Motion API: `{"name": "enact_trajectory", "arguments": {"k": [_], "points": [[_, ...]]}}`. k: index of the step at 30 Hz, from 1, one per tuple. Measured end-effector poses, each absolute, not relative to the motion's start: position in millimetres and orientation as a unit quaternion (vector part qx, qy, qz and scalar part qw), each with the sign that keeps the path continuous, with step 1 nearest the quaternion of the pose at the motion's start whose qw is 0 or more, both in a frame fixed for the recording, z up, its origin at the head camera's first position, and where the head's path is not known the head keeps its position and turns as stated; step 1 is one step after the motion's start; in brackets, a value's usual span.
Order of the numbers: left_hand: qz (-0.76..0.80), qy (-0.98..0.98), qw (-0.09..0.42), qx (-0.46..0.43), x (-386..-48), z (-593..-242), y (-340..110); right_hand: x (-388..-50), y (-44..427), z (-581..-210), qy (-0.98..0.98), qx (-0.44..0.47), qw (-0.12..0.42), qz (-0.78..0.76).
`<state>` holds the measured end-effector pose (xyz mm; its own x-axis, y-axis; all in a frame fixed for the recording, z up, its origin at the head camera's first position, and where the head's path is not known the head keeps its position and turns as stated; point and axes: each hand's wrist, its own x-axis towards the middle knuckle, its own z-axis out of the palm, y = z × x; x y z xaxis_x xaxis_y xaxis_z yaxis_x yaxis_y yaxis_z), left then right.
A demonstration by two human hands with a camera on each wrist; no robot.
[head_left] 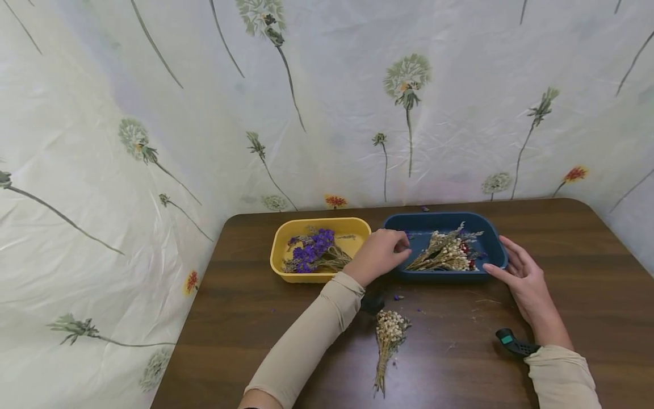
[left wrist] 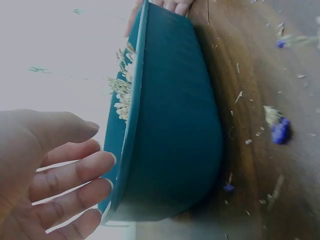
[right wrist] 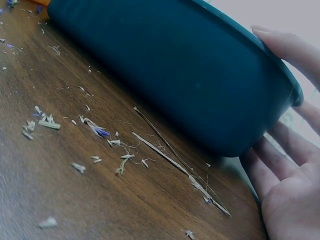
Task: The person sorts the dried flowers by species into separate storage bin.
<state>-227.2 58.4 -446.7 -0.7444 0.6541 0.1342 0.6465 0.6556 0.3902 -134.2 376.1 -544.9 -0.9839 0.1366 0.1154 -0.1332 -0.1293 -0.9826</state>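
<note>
A dark blue tray (head_left: 443,276) holds a bunch of dried flowers (head_left: 449,253) with cream and red heads. My right hand (head_left: 528,287) holds the right end of this tray, thumb at the rim and fingers along the outer wall, as the right wrist view also shows. Over the tray's left end is my left hand (head_left: 380,253), its fingers loosely bent with nothing between them. In the left wrist view, the left fingertips (left wrist: 106,162) lie close to the tray's rim; whether they touch it I cannot tell.
Left of the blue tray stands a yellow tray (head_left: 278,250) with purple dried flowers (head_left: 314,247). A bunch of cream dried flowers (head_left: 389,335) lies on the brown table (head_left: 449,369) in front. Flower bits and thin stems (right wrist: 165,155) are scattered there. A patterned curtain (head_left: 332,113) hangs behind.
</note>
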Motion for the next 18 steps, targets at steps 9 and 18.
{"name": "enact_trajectory", "arguments": {"k": [9,18], "points": [[0.247,0.907,0.004,0.34,-196.8,-450.6,22.7,-134.8,376.9,-546.0,-0.653,0.005,0.095,0.751],[0.258,0.905,-0.003,0.338,-166.1,-454.7,-2.4,-134.4,375.8,-543.7,-0.665,-0.004,0.087,0.742]]}}
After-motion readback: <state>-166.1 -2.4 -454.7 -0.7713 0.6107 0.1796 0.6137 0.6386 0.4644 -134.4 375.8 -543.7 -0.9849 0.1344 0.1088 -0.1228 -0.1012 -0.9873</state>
